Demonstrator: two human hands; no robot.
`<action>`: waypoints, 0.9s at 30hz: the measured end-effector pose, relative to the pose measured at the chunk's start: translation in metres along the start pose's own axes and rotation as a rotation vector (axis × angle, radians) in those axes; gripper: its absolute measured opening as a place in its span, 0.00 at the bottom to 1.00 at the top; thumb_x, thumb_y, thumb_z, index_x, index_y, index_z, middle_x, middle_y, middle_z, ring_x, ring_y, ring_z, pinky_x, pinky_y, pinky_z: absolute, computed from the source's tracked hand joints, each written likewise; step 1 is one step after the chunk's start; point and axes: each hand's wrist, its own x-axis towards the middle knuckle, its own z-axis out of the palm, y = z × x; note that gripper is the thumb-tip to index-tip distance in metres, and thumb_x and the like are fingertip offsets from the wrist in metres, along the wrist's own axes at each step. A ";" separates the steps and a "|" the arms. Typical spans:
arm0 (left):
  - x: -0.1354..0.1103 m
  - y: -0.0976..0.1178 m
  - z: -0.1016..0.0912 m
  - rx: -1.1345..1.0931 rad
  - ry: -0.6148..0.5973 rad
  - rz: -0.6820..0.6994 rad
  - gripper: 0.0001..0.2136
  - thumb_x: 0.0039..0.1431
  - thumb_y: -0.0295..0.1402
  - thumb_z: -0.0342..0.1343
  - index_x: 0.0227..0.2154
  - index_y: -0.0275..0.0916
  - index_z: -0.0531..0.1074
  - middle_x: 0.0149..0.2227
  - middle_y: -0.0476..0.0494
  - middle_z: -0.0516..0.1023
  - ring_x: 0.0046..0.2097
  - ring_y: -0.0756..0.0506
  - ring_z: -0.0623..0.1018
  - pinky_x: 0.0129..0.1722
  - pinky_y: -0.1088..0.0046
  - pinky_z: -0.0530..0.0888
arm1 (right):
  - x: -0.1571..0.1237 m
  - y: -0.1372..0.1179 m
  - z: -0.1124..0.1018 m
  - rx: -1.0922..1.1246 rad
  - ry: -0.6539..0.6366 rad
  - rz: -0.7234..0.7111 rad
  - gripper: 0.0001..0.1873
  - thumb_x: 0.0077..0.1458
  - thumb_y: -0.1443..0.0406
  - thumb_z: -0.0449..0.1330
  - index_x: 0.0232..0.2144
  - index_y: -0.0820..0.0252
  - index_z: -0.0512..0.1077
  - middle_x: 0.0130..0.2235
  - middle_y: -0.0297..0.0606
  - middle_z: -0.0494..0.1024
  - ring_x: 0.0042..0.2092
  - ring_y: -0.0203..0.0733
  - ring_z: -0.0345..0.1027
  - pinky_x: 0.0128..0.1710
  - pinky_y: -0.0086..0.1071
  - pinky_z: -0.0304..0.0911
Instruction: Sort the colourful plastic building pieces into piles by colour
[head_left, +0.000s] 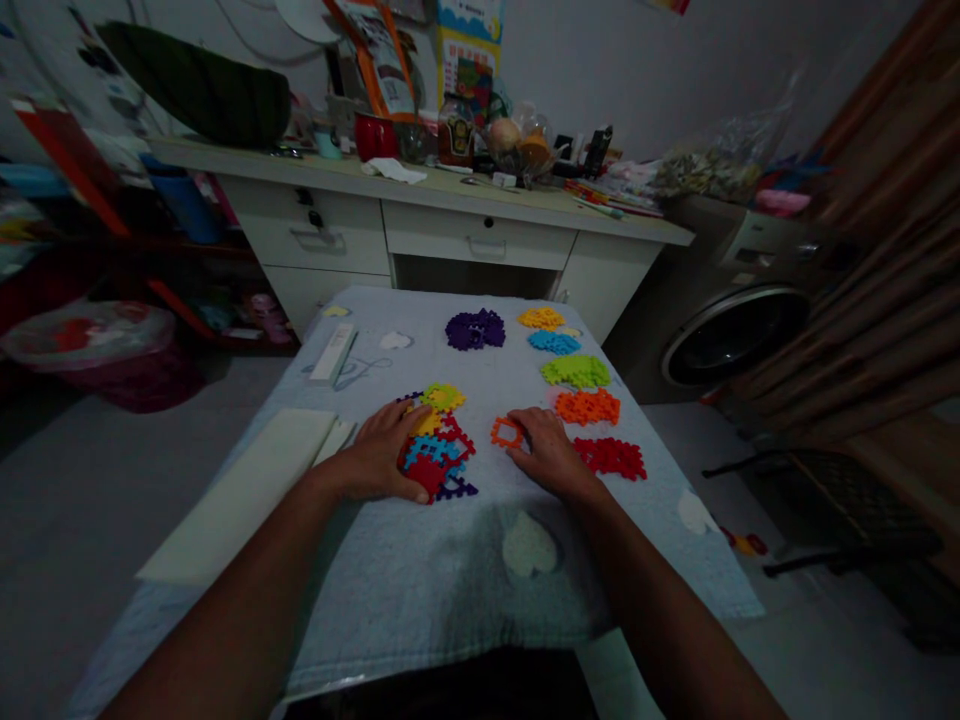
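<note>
My left hand [379,452] lies flat with spread fingers on the left edge of a joined patch of red, blue, yellow and purple puzzle pieces [441,448] on a pale blue cloth [450,560]. My right hand [551,452] rests palm down, its fingertips touching a single orange piece [507,432]. Sorted piles lie beyond and to the right: purple [475,329], yellow [541,318], blue [553,342], green [576,371], orange [588,407] and red [610,457].
A white flat board [240,495] lies on the cloth's left side, a long white box [334,352] farther back. A cluttered white desk [480,235] stands behind, a washing machine [739,305] at the right, a pink bin [97,350] at the left.
</note>
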 end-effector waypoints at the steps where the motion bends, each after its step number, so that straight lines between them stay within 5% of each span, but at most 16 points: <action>1: 0.000 0.001 0.001 0.010 0.004 -0.002 0.59 0.31 0.59 0.67 0.68 0.44 0.52 0.70 0.28 0.51 0.70 0.24 0.50 0.63 0.44 0.58 | 0.000 0.001 -0.001 0.010 0.011 -0.006 0.24 0.55 0.64 0.61 0.55 0.60 0.68 0.52 0.46 0.72 0.52 0.51 0.63 0.55 0.45 0.58; 7: 0.003 0.005 0.002 0.024 0.018 -0.016 0.57 0.33 0.60 0.65 0.68 0.44 0.54 0.69 0.31 0.53 0.68 0.25 0.54 0.63 0.47 0.58 | 0.001 0.019 -0.019 -0.024 0.187 0.047 0.21 0.55 0.63 0.60 0.52 0.59 0.70 0.53 0.47 0.72 0.54 0.52 0.62 0.56 0.47 0.57; 15: 0.005 0.006 0.009 0.020 0.121 0.004 0.51 0.35 0.57 0.65 0.66 0.45 0.58 0.67 0.33 0.57 0.66 0.25 0.57 0.62 0.46 0.59 | -0.009 0.064 -0.042 -0.228 0.442 0.360 0.19 0.54 0.59 0.59 0.48 0.58 0.72 0.50 0.47 0.75 0.53 0.56 0.63 0.54 0.50 0.55; 27: 0.010 0.012 0.016 0.002 0.197 -0.016 0.46 0.41 0.60 0.61 0.63 0.46 0.62 0.66 0.34 0.59 0.65 0.28 0.59 0.62 0.47 0.57 | -0.010 0.068 -0.044 -0.243 0.424 0.490 0.20 0.52 0.61 0.59 0.47 0.59 0.73 0.52 0.49 0.75 0.54 0.59 0.61 0.53 0.52 0.53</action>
